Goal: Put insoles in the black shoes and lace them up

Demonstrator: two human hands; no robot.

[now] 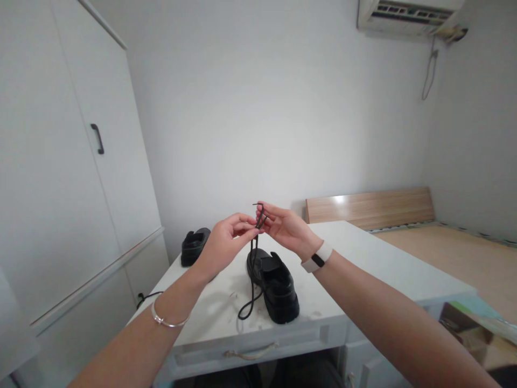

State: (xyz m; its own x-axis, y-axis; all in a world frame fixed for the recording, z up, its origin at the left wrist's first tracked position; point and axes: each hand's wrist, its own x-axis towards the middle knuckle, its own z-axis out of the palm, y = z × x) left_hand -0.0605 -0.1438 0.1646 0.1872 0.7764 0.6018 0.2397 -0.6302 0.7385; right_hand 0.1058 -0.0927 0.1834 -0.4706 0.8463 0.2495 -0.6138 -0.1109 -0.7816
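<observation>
A black chunky shoe (pixel 277 285) lies on the white table (pixel 363 258), its toe toward me. Its black lace (pixel 252 280) rises from the shoe to my two hands, and a loop of it droops onto the table at the shoe's left. My left hand (pixel 226 240) pinches the lace with thumb and fingers just above the shoe. Facing it, my right hand (pixel 285 226) pinches the same lace's upper end, fingertips nearly touching the left. A second black shoe (pixel 194 246) sits at the table's far left corner, apart from both hands.
A white wardrobe (pixel 68 178) with a dark handle (pixel 97 138) stands at the left. A wooden bed frame (pixel 371 207) lies behind the table at the right. The table has a drawer with a handle (pixel 250 354) at its front. An air conditioner (pixel 407 16) hangs on the wall.
</observation>
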